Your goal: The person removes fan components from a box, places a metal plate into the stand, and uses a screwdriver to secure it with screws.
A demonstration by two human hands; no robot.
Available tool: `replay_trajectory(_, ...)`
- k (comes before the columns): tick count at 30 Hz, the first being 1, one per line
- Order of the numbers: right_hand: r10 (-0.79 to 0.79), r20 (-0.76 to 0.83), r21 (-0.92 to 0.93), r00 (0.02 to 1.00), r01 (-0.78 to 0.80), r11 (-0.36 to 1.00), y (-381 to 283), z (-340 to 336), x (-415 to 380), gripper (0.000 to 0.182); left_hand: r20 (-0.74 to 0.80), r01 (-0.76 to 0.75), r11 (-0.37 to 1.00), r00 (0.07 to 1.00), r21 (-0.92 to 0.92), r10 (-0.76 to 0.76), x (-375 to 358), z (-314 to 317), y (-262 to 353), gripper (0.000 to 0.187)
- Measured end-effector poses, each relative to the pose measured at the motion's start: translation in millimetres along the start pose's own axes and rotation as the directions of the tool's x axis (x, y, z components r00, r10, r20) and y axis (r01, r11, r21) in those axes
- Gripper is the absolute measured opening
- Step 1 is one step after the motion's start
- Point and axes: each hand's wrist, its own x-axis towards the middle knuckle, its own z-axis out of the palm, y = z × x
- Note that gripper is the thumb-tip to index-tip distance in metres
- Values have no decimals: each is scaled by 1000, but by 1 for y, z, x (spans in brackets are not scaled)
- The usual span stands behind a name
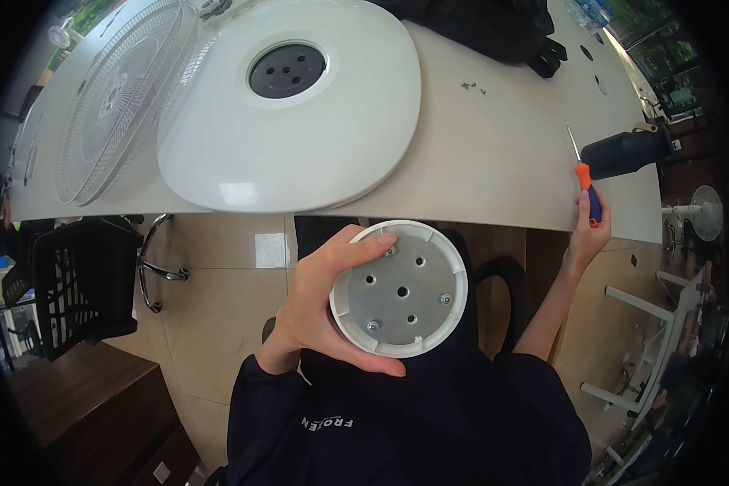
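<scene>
My left hand (312, 300) grips the rim of a round white plastic part (459, 271) in front of my body. A grey metal disc (393, 308) with several holes and screws fills its open face, turned up toward me; my thumb lies over the top near one screw. At the table's right front edge, my right hand (589, 240) has its fingers round the handle of a screwdriver (583, 176). The handle is orange and blue, and the metal tip points away over the tabletop. The two hands are well apart.
A large white fan base (300, 150) with a dark round centre lies on the white table (486, 154). Left of it are clear fan grilles (113, 105). Several small screws (471, 86), a black bag (494, 32) and a dark bottle (624, 154) are there too. A black chair (85, 283) stands left.
</scene>
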Motion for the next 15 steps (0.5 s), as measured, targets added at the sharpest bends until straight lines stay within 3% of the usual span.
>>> replay_trajectory(4, -115, 47, 253, 992, 100, 962, -48, -13, -31, 33, 52, -4, 997, 999, 74, 0, -16, 15, 15, 108)
replay_trajectory(6, -138, 63, 568, 988, 78, 819, -70, -25, -45, 34, 73, -42, 994, 997, 96, 35, -24, 23, 21, 106)
replay_trajectory(8, -184, 34, 613, 982, 125, 780, -85, -40, -64, 36, 84, -90, 992, 993, 84, 82, -41, 34, 30, 103)
replay_trajectory(10, -403, 255, 867, 879, -23, 498, -107, -53, -89, 43, 78, -119, 985, 991, 122, 110, -57, 41, 36, 98)
replay_trajectory(14, -497, 287, 873, 819, -10, 488, -137, -52, -159, 50, 120, -180, 963, 980, 200, 158, -100, 36, 44, 91)
replay_trajectory(15, -609, 251, 949, 753, -68, 306, -139, -55, -184, 50, 158, -201, 943, 974, 264, 163, -123, 37, 46, 101)
